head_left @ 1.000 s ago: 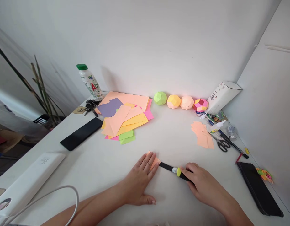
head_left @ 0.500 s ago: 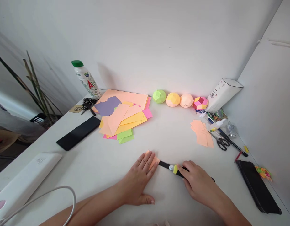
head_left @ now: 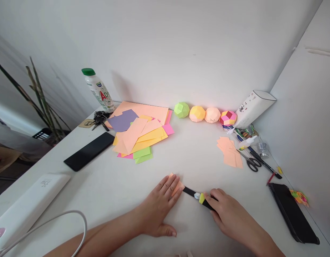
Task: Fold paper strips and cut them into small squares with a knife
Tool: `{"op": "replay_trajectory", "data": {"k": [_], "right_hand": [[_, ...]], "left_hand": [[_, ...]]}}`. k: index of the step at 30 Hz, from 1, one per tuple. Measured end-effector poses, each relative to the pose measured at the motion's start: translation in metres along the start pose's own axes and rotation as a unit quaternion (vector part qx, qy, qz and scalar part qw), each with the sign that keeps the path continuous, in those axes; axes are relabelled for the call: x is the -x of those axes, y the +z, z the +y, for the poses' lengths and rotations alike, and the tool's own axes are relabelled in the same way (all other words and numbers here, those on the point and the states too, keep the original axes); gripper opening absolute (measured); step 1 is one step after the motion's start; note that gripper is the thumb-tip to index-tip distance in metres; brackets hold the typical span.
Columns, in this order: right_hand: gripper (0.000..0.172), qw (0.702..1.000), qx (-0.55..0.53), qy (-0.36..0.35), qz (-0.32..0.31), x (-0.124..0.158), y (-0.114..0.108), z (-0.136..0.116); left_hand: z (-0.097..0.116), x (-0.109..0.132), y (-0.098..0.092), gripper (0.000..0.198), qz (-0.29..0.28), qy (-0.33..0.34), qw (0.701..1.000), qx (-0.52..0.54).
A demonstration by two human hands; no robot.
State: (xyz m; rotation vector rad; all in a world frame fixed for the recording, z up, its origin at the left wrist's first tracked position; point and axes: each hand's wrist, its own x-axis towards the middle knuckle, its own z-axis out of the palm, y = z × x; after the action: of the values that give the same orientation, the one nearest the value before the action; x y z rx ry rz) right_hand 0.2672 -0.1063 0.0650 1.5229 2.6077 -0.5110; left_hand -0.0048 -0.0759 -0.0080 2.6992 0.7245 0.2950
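Note:
My left hand [head_left: 162, 203] lies flat on the white table, fingers stretched over a small piece of peach paper [head_left: 180, 186] and pressing it down. Only the paper's edges show around the fingers. My right hand [head_left: 227, 210] is wrapped round the black and yellow handle of a utility knife [head_left: 201, 199]. Its dark blade is extended to the left, and the tip meets the right edge of the paper.
Coloured paper sheets [head_left: 140, 137] are piled at the back left, near a bottle [head_left: 99, 89] and a black phone [head_left: 90, 151]. Several paper polyhedra line the wall, including a green one [head_left: 181, 110]. Peach paper pieces [head_left: 230, 153] and scissors [head_left: 252, 163] lie at right; a black case [head_left: 293, 212] is nearer.
The knife, both hands and the peach paper have shifted slightly right and toward me. The blade tip stays at the paper's edge.

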Motion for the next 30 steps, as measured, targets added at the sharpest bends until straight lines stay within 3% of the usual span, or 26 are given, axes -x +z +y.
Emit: {"op": "replay_trajectory", "data": {"k": [19,30], "right_hand": [[0.055,0.997,0.072,0.007,0.009,-0.020,0.010,-0.008],[0.055,0.996,0.074,-0.023,0.038,-0.035,0.015,-0.010]], "left_hand": [[0.001,0.000,0.002,0.110,0.014,0.004,1.000,0.003],[0.000,0.001,0.000,0.109,-0.010,-0.003,1.000,0.007]]}}
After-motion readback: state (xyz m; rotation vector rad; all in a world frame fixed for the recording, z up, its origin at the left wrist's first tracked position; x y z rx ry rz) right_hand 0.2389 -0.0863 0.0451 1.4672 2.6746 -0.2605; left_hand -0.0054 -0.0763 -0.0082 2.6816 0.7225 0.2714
